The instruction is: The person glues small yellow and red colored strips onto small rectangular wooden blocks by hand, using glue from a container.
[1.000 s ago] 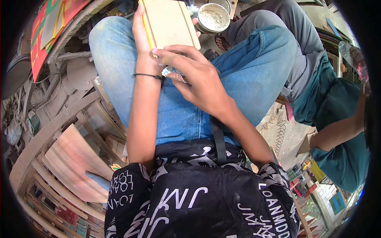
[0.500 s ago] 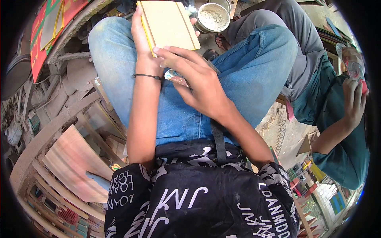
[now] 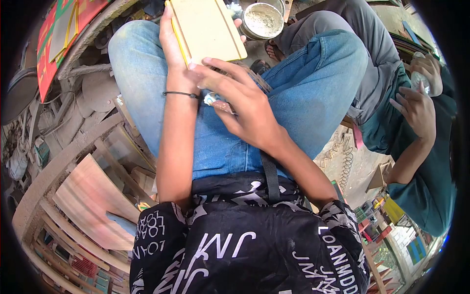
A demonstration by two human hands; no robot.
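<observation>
My left hand (image 3: 172, 46) is wrapped round a pale rectangular wooden board (image 3: 208, 32) with brown stripes and yellow edges, at the top of the head view. The thumb lies along the board's left side and fingertips show past its right side. My right hand (image 3: 240, 100) is just below, with its index and middle fingers at the board's lower edge. It grips a worn reddish-brown object (image 3: 219, 104) with a whitish-blue end, mostly hidden by the palm. A brown part shows beyond the knuckles, possibly of the same object. I cannot make out its kind.
A bucket of pale paste-like material (image 3: 263, 20) stands beyond my knee. Another person (image 3: 418, 117) sits on the right, a clear plastic item between their hands. A curved wooden frame (image 3: 54, 188) and a thin wooden sheet (image 3: 95, 201) are on the left, beside a red patterned panel (image 3: 54, 49).
The board has shifted slightly left and up in my left hand. My right fingers have slid slightly along its lower edge. The other person has lowered one hand and brought both together.
</observation>
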